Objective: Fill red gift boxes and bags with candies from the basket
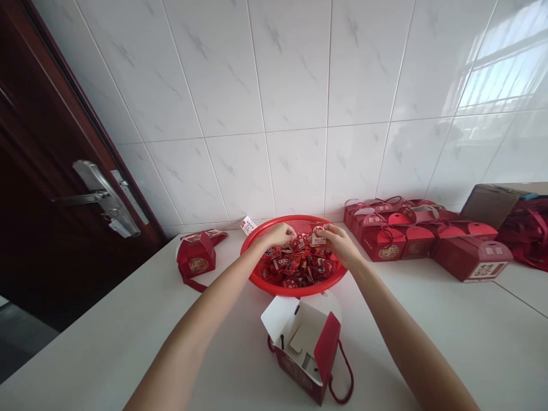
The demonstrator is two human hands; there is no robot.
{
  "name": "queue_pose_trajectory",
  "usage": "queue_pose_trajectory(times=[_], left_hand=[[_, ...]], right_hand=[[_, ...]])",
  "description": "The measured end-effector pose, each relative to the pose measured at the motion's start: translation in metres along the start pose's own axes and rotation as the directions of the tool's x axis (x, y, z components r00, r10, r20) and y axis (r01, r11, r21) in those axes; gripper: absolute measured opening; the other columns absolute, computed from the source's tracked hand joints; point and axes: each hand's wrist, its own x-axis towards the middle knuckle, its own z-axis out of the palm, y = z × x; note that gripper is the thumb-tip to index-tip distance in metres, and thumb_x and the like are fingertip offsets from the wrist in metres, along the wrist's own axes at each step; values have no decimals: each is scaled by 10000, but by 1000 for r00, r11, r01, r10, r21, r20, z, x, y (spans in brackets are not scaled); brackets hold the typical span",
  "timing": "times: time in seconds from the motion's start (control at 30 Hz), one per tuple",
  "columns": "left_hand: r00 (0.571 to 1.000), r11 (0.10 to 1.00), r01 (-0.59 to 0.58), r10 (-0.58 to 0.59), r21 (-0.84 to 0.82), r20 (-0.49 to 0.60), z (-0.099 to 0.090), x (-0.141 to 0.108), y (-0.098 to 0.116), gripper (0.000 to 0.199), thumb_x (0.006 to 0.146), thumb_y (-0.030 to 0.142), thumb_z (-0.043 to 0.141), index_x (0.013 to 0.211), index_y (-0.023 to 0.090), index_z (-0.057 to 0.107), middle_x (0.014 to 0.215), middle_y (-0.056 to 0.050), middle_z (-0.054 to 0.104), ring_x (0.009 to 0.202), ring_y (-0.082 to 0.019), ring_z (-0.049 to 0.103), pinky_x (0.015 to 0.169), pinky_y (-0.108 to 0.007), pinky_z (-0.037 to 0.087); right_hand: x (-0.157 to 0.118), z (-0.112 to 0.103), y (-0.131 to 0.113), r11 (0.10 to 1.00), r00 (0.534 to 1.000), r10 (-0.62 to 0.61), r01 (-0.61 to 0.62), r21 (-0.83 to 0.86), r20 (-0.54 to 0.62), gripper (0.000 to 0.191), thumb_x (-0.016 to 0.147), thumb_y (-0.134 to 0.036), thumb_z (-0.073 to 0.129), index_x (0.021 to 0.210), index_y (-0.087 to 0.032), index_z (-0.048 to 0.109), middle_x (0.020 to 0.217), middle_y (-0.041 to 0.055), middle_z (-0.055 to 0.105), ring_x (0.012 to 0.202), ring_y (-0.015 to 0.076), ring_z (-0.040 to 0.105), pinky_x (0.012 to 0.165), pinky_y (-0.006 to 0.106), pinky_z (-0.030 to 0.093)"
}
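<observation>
A red plastic basket (295,291) full of red-wrapped candies (295,267) stands on the white table against the wall. My left hand (279,235) is over the basket's left side, its fingers curled together in a pinch; what they hold, if anything, is hidden. Between the thumb and fingers of my right hand (341,246), at the basket's right side, is a small red-and-white candy packet (318,236). Nearer to me, between my forearms, a red gift box (327,348) stands with its flaps up, showing a white inside and a red cord handle (351,381).
Several closed red gift boxes (387,244) stand in a cluster at the right. Another red box (197,258) sits to the left. A cardboard box (492,204) and dark red items (527,231) lie at the far right. The dark door (51,171) borders the left side.
</observation>
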Motion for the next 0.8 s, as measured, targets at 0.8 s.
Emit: queue_pose_trajectory(times=[0.8], left_hand=[[992, 906, -115, 129, -407, 7, 0, -9, 13, 307, 720, 464, 735, 672, 171, 657, 659, -3, 648, 605, -151, 571, 620, -280, 437]], right_hand=[[1, 0, 1, 998, 1000, -15, 15, 65, -8, 372, 528, -202, 819, 814, -209, 581, 749, -4, 678, 755, 201, 702, 680, 324, 588]])
